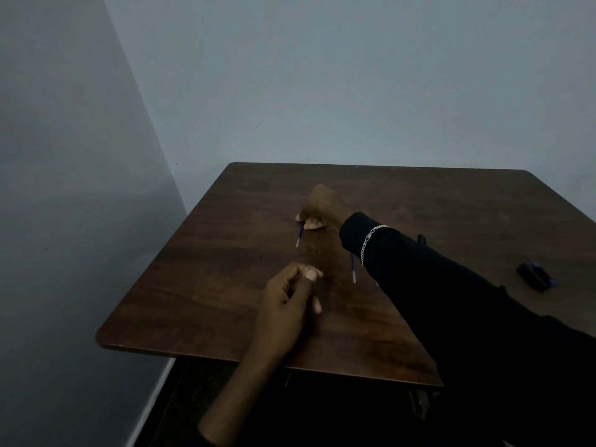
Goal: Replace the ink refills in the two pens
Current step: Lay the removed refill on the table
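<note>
A thin purple ink refill lies on the dark wooden table, its far end under the fingertips of my right hand, which reaches across with fingers curled down onto it. A second purple refill lies nearer, partly hidden by my right forearm in a black sleeve. My left hand hovers low over the table's near middle, fingers loosely curled with thumb against forefinger, nothing visibly in it. No whole pen body is clearly visible in this dim view.
A small dark blue object lies near the table's right edge. A small dark piece shows just behind my right forearm. Grey walls meet at the left, and the table's far edge stands against the back wall.
</note>
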A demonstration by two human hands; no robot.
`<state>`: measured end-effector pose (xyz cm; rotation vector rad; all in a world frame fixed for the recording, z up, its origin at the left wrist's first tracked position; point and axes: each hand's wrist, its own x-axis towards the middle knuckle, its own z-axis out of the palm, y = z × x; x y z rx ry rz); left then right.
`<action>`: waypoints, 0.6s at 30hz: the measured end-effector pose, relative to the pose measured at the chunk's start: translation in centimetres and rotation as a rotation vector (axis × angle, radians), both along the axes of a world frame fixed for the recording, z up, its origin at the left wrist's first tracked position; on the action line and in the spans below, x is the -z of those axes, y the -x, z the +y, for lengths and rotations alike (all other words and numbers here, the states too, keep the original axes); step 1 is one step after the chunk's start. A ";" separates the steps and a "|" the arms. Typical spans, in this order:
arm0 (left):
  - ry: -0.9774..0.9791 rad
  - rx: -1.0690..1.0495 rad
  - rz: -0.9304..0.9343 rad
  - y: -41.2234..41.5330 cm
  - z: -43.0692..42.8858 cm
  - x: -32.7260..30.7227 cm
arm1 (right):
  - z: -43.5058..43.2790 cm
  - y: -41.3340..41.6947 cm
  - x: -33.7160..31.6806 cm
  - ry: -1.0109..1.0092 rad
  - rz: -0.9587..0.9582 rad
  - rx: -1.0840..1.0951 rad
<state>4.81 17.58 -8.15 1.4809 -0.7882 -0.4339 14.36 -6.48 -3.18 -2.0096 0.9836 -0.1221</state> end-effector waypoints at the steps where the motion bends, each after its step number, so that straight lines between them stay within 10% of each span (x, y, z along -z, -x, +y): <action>1: 0.000 0.002 -0.001 0.0 0.0 0.0 | 0.1 -0.2 0.0 -0.002 0.025 0.017; 18: -0.007 -0.006 0.002 -0.1 0.1 -0.1 | 0.3 1.4 -0.7 -0.111 -0.036 -0.022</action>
